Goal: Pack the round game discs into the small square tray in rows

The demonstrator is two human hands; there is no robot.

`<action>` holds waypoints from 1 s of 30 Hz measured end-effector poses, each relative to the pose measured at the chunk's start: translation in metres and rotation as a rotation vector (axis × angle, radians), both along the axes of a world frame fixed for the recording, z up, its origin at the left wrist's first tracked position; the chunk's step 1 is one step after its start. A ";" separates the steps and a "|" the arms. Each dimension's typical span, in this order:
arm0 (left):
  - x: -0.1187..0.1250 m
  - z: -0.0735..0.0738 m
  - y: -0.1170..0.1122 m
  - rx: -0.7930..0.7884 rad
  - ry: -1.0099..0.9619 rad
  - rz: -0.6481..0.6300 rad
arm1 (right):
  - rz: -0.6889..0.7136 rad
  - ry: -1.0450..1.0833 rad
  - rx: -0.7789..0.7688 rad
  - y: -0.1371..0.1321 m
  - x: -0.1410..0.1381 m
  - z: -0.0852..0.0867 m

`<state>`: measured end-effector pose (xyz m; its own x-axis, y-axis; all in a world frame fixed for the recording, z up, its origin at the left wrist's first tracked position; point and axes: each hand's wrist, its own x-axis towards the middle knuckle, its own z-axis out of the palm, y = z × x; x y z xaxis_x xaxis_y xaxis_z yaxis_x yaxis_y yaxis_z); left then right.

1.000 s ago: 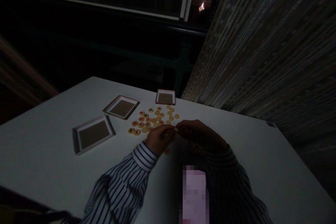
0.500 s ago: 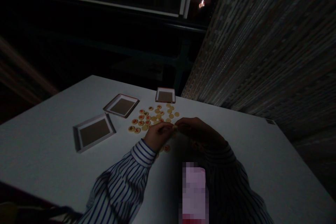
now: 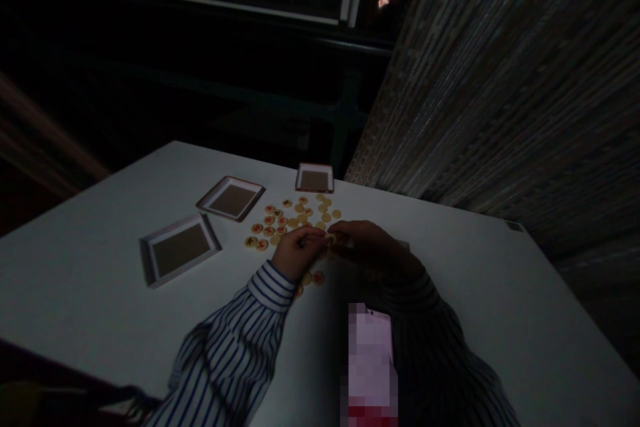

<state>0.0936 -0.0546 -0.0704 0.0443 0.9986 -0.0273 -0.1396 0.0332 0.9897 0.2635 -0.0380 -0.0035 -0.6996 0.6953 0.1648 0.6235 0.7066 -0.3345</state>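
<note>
Over the middle of the white table, my left hand (image 3: 299,251) and my right hand (image 3: 373,247) meet at their fingertips. Between them a round xiangqi piece (image 3: 331,239) with a dark character is held on edge, face toward me. Both hands are closed in a pinch on it. Loose xiangqi pieces (image 3: 269,231) lie scattered beyond and left of my hands, some with red or dark characters, some blank side up. A few more, such as a red-marked piece (image 3: 319,278), rest below my wrists. Shadow hides much of my right palm.
Three shallow box parts stand on the table (image 3: 110,293): a whitish tray (image 3: 145,263) at left, a brown-edged one (image 3: 263,192) behind it, and a smaller one (image 3: 332,188) at the far edge. A lit phone (image 3: 373,353) lies near me. A string curtain (image 3: 475,80) hangs at right.
The piece between my fingertips has turned so that its dark-marked face shows toward me. My right hand has shifted slightly left. The loose pieces and the trays stay where they were.
</note>
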 end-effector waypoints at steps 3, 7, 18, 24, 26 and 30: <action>0.000 0.001 -0.001 -0.017 -0.013 -0.015 | -0.034 -0.059 0.038 -0.002 -0.002 0.000; -0.001 0.001 0.000 0.003 0.011 -0.023 | -0.071 -0.134 0.028 -0.003 -0.003 0.001; -0.008 0.002 0.003 0.232 0.421 0.066 | -0.204 -0.456 0.007 0.008 0.007 -0.012; -0.011 -0.001 0.004 0.325 0.616 0.078 | -0.196 -0.504 -0.025 0.010 0.010 -0.023; -0.013 -0.003 0.005 0.351 0.650 0.086 | -0.195 -0.514 -0.021 0.010 0.010 -0.023; -0.014 -0.006 0.006 0.365 0.668 0.102 | -0.207 -0.538 -0.007 0.006 0.008 -0.022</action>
